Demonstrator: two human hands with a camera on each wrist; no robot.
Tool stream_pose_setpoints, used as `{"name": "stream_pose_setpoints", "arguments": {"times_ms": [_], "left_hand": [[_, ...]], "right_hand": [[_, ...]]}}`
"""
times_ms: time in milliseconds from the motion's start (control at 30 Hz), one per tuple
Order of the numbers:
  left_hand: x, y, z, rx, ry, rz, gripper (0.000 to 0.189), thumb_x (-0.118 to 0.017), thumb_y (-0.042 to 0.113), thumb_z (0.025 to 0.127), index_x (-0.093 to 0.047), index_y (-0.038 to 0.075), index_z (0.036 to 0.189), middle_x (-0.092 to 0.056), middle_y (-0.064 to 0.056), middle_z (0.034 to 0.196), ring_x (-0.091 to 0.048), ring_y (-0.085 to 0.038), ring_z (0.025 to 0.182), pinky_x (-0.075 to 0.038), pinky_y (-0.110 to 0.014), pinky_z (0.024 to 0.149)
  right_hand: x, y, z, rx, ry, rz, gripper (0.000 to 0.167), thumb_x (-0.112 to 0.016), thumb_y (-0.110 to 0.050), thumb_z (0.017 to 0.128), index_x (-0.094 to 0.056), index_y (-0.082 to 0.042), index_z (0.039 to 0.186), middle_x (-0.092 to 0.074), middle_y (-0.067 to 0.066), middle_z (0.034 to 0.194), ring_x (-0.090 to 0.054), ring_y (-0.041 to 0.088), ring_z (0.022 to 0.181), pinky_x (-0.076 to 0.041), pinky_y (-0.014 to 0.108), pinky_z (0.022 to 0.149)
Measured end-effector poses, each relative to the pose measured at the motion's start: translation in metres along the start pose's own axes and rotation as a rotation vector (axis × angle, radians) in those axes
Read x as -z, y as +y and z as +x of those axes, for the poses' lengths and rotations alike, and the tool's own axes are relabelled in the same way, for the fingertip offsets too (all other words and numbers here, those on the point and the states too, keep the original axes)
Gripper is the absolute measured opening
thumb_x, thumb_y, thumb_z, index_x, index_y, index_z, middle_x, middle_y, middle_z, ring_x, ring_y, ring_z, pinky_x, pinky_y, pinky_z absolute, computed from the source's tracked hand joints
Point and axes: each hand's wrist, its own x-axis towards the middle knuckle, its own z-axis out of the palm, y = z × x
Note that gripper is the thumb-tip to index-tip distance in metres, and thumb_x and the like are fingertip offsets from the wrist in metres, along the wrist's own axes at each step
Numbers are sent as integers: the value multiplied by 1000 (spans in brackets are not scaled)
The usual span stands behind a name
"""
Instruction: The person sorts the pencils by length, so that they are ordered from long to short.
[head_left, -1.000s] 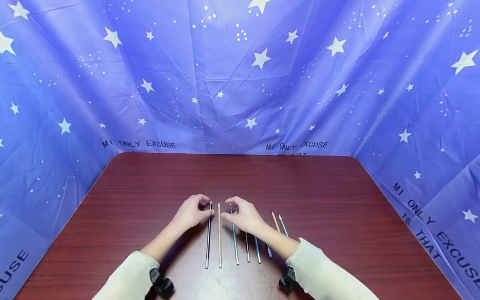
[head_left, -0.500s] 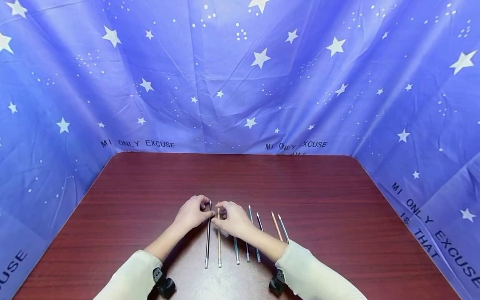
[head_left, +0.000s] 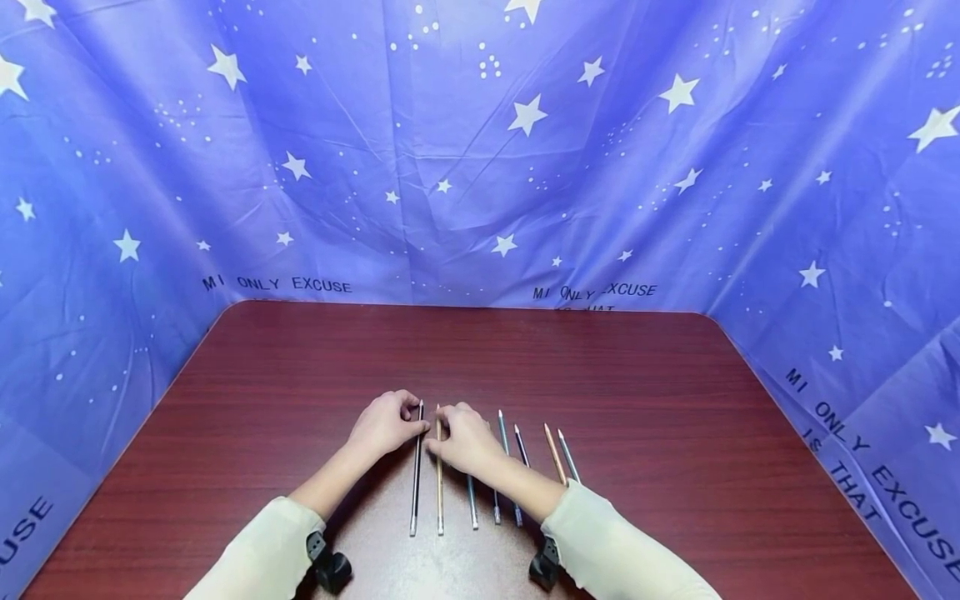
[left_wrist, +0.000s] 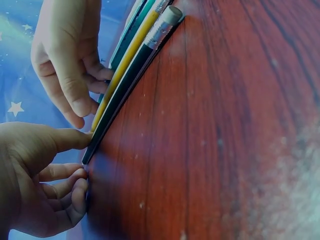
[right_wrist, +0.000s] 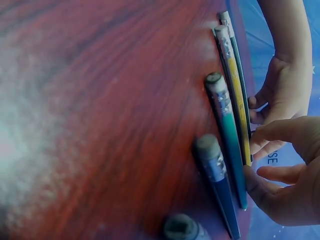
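Observation:
My left hand (head_left: pixel 381 427) pinches the black pencil (head_left: pixel 416 487) near its tip, thumb on one side and curled fingers on the other. Just right of it lies a yellow pencil (head_left: pixel 440 492). Around that pencil's far end my right hand (head_left: pixel 467 440) closes thumb and forefinger, as the right wrist view also shows, with the yellow pencil (right_wrist: pixel 239 100) between them. Both pencils rest on the table, eraser ends toward me. A teal pencil (right_wrist: pixel 231 132) lies beside the yellow one, partly hidden under my right hand in the head view.
Several more pencils lie to the right, among them a dark blue one (head_left: pixel 518 437), an orange-brown one (head_left: pixel 555 454) and a light teal one (head_left: pixel 568 454), partly covered by my right forearm. A starry blue curtain (head_left: pixel 480 150) surrounds the dark red table (head_left: pixel 300 358).
My right hand has moved left from the teal pencil to the yellow one, and its thumb and forefinger have closed about it. My left hand has stayed at the black pencil.

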Motion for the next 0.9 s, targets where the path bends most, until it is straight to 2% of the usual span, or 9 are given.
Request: {"name": "stream_pose_setpoints", "arguments": {"times_ms": [267, 500, 600, 733, 900], "left_hand": [[0, 1, 0, 12, -11, -30, 37, -76, 28, 74, -67, 9, 104, -61, 3, 73, -54, -9, 67, -44, -28, 61], [0, 2, -1, 70, -55, -215, 35, -72, 13, 77, -62, -2, 107, -60, -3, 68, -55, -10, 42, -49, -24, 42], [0, 1, 0, 83, -59, -264, 33, -69, 7, 78, -60, -4, 108, -61, -6, 70, -56, -10, 45, -51, -23, 42], [-1, -1, 1, 92, -57, -297, 31, -66, 3, 77, -60, -6, 106, -61, -8, 72, -58, -11, 47, -52, -24, 43], [0, -2, 1, 100, -54, -330, 29, -64, 0, 75, -61, -6, 103, -61, -8, 71, -58, -12, 49, -53, -24, 43]], "right_hand": [[-1, 0, 3, -19, -9, -73, 39, -74, -30, 75, -67, -6, 105, -51, 2, 78, -47, 14, 60, -37, 26, 51], [-3, -1, 5, -31, -45, -121, 43, -75, -30, 74, -65, -6, 109, -59, 5, 83, -56, 18, 70, -46, 32, 56], [-3, -3, 5, -25, -52, -132, 45, -76, -28, 74, -65, -4, 110, -63, 9, 88, -60, 21, 78, -50, 35, 62], [-4, -5, 5, -19, -57, -131, 39, -76, -25, 73, -65, -3, 103, -66, 10, 88, -63, 25, 86, -51, 38, 68], [-3, -8, 6, -44, -65, -90, 28, -76, -19, 72, -64, -4, 93, -63, 7, 74, -62, 27, 77, -49, 38, 61]]}}
